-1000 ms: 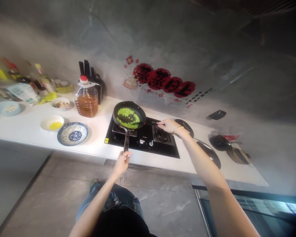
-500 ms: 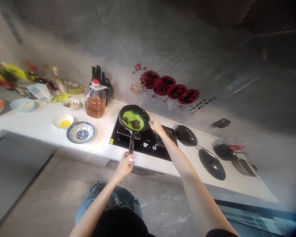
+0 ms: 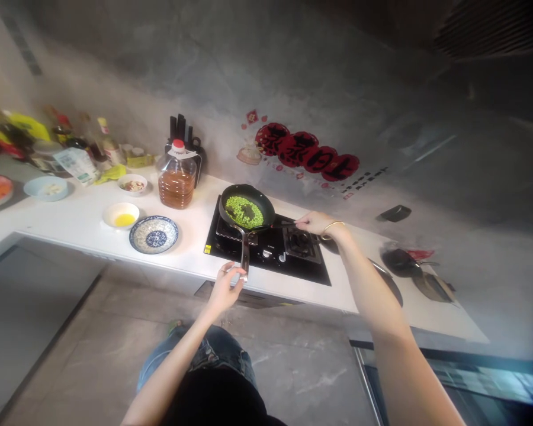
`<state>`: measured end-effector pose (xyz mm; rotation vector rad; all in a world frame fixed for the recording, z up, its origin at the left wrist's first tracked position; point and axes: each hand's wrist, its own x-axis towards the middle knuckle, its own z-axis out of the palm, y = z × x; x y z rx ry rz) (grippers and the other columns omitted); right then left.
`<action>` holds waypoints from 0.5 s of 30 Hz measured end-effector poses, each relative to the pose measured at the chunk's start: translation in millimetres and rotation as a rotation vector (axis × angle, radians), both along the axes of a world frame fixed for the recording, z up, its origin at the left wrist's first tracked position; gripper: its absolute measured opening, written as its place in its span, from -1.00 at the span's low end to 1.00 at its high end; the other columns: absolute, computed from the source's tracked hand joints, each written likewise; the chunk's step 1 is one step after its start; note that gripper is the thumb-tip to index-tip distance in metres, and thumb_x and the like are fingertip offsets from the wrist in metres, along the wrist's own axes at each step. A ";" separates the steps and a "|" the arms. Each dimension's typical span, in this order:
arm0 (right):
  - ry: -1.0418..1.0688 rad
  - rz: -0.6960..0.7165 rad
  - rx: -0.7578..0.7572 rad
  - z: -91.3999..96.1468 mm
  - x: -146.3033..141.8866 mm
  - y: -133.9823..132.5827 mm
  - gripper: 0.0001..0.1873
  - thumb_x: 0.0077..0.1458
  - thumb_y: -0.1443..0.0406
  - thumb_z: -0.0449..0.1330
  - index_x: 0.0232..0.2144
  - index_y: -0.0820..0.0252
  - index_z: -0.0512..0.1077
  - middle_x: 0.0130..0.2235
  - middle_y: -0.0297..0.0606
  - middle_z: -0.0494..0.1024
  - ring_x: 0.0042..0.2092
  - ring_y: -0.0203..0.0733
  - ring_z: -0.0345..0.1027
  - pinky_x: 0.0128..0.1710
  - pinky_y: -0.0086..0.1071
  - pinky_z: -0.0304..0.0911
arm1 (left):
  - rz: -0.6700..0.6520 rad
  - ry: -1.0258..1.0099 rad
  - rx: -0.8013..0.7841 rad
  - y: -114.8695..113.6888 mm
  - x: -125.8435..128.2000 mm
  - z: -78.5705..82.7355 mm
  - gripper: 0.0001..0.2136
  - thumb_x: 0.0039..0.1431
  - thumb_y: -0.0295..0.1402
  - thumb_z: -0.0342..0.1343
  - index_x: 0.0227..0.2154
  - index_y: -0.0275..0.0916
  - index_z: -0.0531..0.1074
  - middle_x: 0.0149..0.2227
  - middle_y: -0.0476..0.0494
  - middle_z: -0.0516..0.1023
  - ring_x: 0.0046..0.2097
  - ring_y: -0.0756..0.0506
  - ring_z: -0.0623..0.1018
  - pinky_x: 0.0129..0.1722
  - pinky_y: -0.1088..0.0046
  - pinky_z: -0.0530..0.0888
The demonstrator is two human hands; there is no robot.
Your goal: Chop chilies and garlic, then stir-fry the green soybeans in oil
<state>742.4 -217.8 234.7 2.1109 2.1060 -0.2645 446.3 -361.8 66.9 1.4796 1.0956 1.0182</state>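
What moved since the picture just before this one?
The right hand moved right, away from the frying pan, with the utensil handle. The left hand is still at the pan handle; the frying pan, with green peas inside, stayed on the stove.

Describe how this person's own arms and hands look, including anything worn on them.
Both the left hand and the right hand are ungloved, and the forearms are bare, with no sleeves in view. A thin, gold-coloured bangle circles the right wrist; the left wrist shows none. Any ring is too small to confirm.
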 end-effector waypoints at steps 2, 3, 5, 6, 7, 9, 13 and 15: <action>0.015 -0.003 -0.056 -7.8 -14.7 -1.7 -0.72 0.14 0.31 0.15 -0.15 0.14 0.62 -0.14 -0.25 0.65 -0.14 -0.15 0.53 -0.12 -0.44 0.32 | 0.000 0.005 0.007 -1.0 -2.8 -0.2 -0.81 0.15 -0.42 0.06 -0.18 -0.19 0.48 0.05 -0.30 0.32 0.20 -0.23 0.32 -0.39 0.48 0.52; 0.022 -0.010 -0.055 -12.8 -22.4 0.1 -0.70 0.17 0.30 0.12 -0.12 0.15 0.60 -0.10 -0.23 0.64 -0.11 -0.15 0.52 -0.10 -0.44 0.31 | 0.002 0.010 0.009 -1.4 -3.9 -0.7 -0.81 0.15 -0.42 0.06 -0.18 -0.19 0.48 0.05 -0.30 0.33 0.20 -0.23 0.32 -0.37 0.47 0.52; 0.016 -0.040 -0.013 -23.0 -35.7 9.1 -0.67 0.23 0.30 0.07 -0.10 0.17 0.59 -0.08 -0.20 0.63 -0.09 -0.15 0.52 -0.07 -0.43 0.30 | 0.010 0.023 0.012 -2.1 -5.7 -2.4 -0.82 0.15 -0.43 0.05 -0.20 -0.18 0.49 0.04 -0.28 0.36 0.20 -0.22 0.33 -0.29 0.43 0.54; 0.010 -0.058 0.010 -27.9 -41.0 16.1 -0.66 0.25 0.30 0.04 -0.10 0.18 0.59 -0.08 -0.18 0.63 -0.09 -0.15 0.52 -0.06 -0.42 0.30 | 0.017 0.028 0.010 -2.3 -6.4 -3.5 -0.82 0.15 -0.44 0.06 -0.21 -0.17 0.49 0.03 -0.27 0.38 0.20 -0.21 0.33 -0.25 0.40 0.54; 0.005 -0.076 0.032 -32.6 -45.5 24.4 -0.64 0.26 0.31 0.01 -0.09 0.19 0.58 -0.08 -0.16 0.63 -0.09 -0.14 0.52 -0.06 -0.41 0.31 | 0.026 0.030 0.008 -2.5 -6.9 -4.8 -0.83 0.15 -0.44 0.06 -0.22 -0.17 0.49 0.02 -0.26 0.40 0.20 -0.21 0.33 -0.20 0.37 0.54; 0.003 -0.097 0.072 -41.5 -53.5 42.6 -0.62 0.28 0.32 -0.02 -0.04 0.22 0.55 -0.03 -0.11 0.60 -0.04 -0.13 0.50 -0.03 -0.39 0.30 | 0.052 0.025 0.002 -2.5 -7.4 -8.0 -0.83 0.15 -0.44 0.07 -0.23 -0.16 0.50 0.01 -0.27 0.43 0.20 -0.21 0.34 -0.13 0.31 0.53; 0.014 -0.088 0.110 -57.7 -69.8 71.6 -0.57 0.31 0.32 -0.05 0.11 0.29 0.44 0.11 -0.03 0.49 0.09 -0.12 0.42 0.07 -0.37 0.25 | 0.096 0.015 -0.006 -1.2 -7.5 -13.8 -0.83 0.15 -0.41 0.06 -0.22 -0.18 0.51 0.04 -0.32 0.43 0.19 -0.25 0.37 -0.10 0.23 0.52; 0.028 -0.064 0.102 -62.6 -76.3 76.5 -0.56 0.31 0.30 -0.03 0.14 0.27 0.42 0.12 -0.06 0.48 0.11 -0.15 0.40 0.11 -0.39 0.21 | 0.106 0.019 -0.014 0.3 -7.6 -15.1 -0.82 0.15 -0.40 0.06 -0.22 -0.18 0.51 0.05 -0.33 0.43 0.19 -0.26 0.37 -0.11 0.23 0.52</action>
